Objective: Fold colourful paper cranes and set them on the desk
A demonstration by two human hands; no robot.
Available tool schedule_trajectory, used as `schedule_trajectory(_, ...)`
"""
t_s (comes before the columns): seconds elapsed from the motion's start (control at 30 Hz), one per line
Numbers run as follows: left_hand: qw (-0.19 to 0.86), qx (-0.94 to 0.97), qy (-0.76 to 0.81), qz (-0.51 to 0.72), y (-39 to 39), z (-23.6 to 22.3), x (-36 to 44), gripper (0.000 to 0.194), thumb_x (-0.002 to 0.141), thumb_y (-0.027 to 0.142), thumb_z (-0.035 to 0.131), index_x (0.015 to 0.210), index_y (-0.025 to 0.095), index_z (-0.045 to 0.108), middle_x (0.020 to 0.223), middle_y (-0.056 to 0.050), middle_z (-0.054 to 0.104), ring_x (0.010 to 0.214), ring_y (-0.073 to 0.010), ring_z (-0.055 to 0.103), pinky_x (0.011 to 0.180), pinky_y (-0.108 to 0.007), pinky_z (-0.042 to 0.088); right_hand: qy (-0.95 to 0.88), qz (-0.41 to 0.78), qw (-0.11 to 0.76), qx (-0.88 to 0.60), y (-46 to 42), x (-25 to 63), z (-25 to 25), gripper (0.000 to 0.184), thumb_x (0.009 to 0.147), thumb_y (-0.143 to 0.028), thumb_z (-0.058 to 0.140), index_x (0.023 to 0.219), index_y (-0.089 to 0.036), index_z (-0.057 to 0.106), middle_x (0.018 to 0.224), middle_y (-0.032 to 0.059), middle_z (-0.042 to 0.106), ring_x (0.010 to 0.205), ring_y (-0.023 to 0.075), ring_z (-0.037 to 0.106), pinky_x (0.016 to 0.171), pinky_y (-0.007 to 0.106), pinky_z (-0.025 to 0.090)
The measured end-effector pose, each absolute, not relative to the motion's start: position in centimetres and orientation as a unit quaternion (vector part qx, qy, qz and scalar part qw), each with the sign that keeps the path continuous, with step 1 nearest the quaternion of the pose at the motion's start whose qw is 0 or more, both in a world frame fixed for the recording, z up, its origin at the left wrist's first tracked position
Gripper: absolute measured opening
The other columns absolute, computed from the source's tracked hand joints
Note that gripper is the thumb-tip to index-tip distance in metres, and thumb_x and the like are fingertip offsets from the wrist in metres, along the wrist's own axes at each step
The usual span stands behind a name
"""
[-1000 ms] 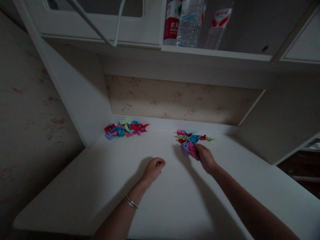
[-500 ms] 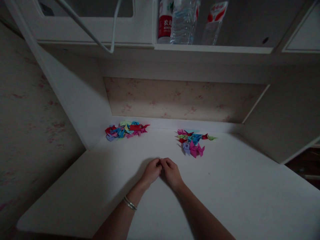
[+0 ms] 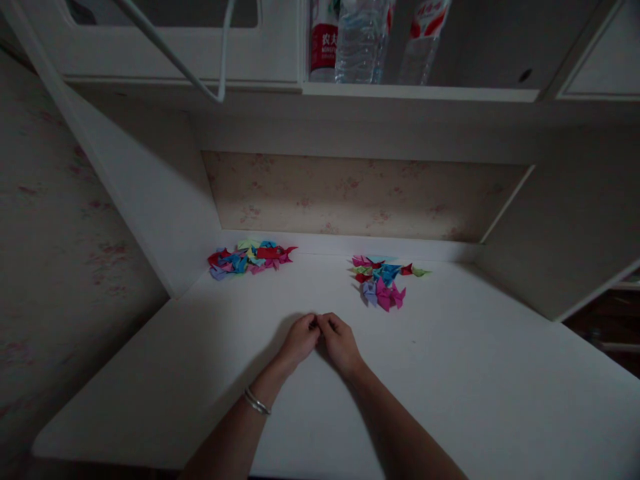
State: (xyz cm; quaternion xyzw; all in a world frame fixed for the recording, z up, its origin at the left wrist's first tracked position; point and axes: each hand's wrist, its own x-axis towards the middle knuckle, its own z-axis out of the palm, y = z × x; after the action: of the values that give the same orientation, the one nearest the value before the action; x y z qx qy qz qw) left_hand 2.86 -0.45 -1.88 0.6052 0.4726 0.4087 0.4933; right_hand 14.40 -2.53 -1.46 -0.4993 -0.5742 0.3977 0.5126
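Observation:
My left hand (image 3: 301, 340), with a silver bangle (image 3: 257, 401) on its wrist, is curled closed over the middle of the white desk (image 3: 450, 393). Against its fingertips press those of my right hand (image 3: 341, 343), also closed. Whatever the two hands pinch between them is hidden by the fingers. Beyond them, to the right, lies a loose group of folded paper pieces (image 3: 385, 275) in blue, pink, red, green and lilac. A second, denser heap of folded coloured paper (image 3: 250, 259) rests at the back left of the desk.
Above the desk hangs a cabinet shelf (image 3: 420, 93) bearing plastic bottles (image 3: 361, 43). A white cable (image 3: 200, 85) dangles from the upper left. White side panels (image 3: 145, 193) bound the desk, and a strip of floral wallpaper (image 3: 370, 193) runs along the back.
The whole view has shifted slightly, so everything sits a little further left and higher. Both hands stay together with almost the same grip, and the paper heaps look unchanged.

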Motion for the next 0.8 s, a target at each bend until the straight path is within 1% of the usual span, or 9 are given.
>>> schedule_trajectory(0.1,0.516,0.587,0.461,0.42,-0.6,-1.5,2.9,0.011,0.07,0.021,0.052,0.072,0.015,0.061,0.064,0.0,0.059,0.059,-0.0119,0.05,0.053,-0.022,0.035,-0.567,0.405,0.514,-0.5,-2.5,14.2,-1.5,0.037,0.087,-0.051,0.047,0.08,-0.019,0.065,0.074,0.0006,0.063,0.071,0.0161,0.055,0.068,0.027,0.042)
schedule_trajectory(0.17,0.554,0.545,0.453,0.436,-0.2,-1.3,2.7,0.012,0.067,0.022,0.057,0.073,0.014,0.063,0.061,0.001,0.058,0.055,-0.0107,0.049,0.05,-0.022,0.035,-0.554,0.421,0.525,-0.49,-2.6,13.9,-1.5,0.037,0.087,-0.051,0.047,0.086,-0.019,0.065,0.074,0.001,0.063,0.07,0.0166,0.055,0.068,0.027,0.042)
schedule_trajectory(0.27,0.585,0.464,0.465,0.475,1.7,-1.0,1.7,0.022,0.061,0.025,0.065,0.079,0.013,0.064,0.063,0.001,0.059,0.051,-0.0093,0.05,0.049,-0.021,0.036,-0.545,0.427,0.528,-0.492,-2.7,13.6,-1.5,0.035,0.086,-0.049,0.047,0.095,-0.02,0.064,0.075,0.0009,0.064,0.069,0.0167,0.055,0.066,0.027,0.042)
schedule_trajectory(0.33,0.567,0.435,0.49,0.5,4.0,-0.6,0.4,0.025,0.061,0.026,0.066,0.082,0.014,0.063,0.067,0.001,0.06,0.049,-0.0077,0.05,0.048,-0.021,0.037,-0.544,0.417,0.52,-0.51,-2.7,13.5,-1.6,0.034,0.086,-0.049,0.048,0.093,-0.021,0.065,0.074,0.0003,0.063,0.067,0.0161,0.053,0.062,0.026,0.04)
schedule_trajectory(0.4,0.537,0.414,0.521,0.519,7.0,0.0,-1.4,0.022,0.062,0.025,0.066,0.081,0.014,0.061,0.067,0.002,0.058,0.046,-0.0066,0.048,0.047,-0.021,0.037,-0.543,0.412,0.513,-0.521,-2.6,13.5,-1.8,0.034,0.086,-0.05,0.047,0.089,-0.021,0.065,0.07,-0.0006,0.06,0.063,0.0156,0.05,0.058,0.026,0.038)
schedule_trajectory(0.5,0.484,0.389,0.567,0.541,11.6,1.1,-4.3,0.014,0.066,0.019,0.065,0.079,0.014,0.059,0.065,0.002,0.056,0.046,-0.0073,0.049,0.048,-0.021,0.039,-0.555,0.405,0.501,-0.526,-2.5,13.5,-2.2,0.034,0.087,-0.05,0.045,0.089,-0.022,0.065,0.064,-0.002,0.056,0.059,0.0153,0.048,0.056,0.026,0.035)
schedule_trajectory(0.6,0.443,0.365,0.598,0.56,15.4,2.2,-6.5,0.011,0.072,0.014,0.06,0.083,0.015,0.058,0.066,0.001,0.057,0.049,-0.0086,0.051,0.051,-0.022,0.042,-0.58,0.389,0.483,-0.527,-2.3,13.5,-2.5,0.034,0.089,-0.049,0.044,0.088,-0.023,0.065,0.061,-0.0025,0.054,0.058,0.0155,0.048,0.056,0.026,0.034)
schedule_trajectory(0.7,0.436,0.355,0.599,0.57,17.8,3.1,-7.5,0.017,0.076,0.013,0.058,0.093,0.016,0.058,0.073,-0.001,0.062,0.056,-0.0108,0.057,0.059,-0.025,0.048,-0.591,0.393,0.468,-0.527,-2.1,13.6,-2.7,0.034,0.089,-0.05,0.043,0.089,-0.024,0.066,0.062,-0.0022,0.056,0.056,0.0156,0.048,0.055,0.027,0.034)
schedule_trajectory(0.8,0.453,0.364,0.586,0.565,19.1,3.4,-7.4,0.023,0.077,0.014,0.06,0.1,0.018,0.058,0.08,-0.003,0.066,0.063,-0.0138,0.062,0.066,-0.029,0.051,-0.596,0.404,0.457,-0.522,-1.8,13.6,-2.6,0.033,0.088,-0.05,0.044,0.088,-0.025,0.066,0.062,-0.002,0.056,0.056,0.016,0.048,0.054,0.027,0.034)
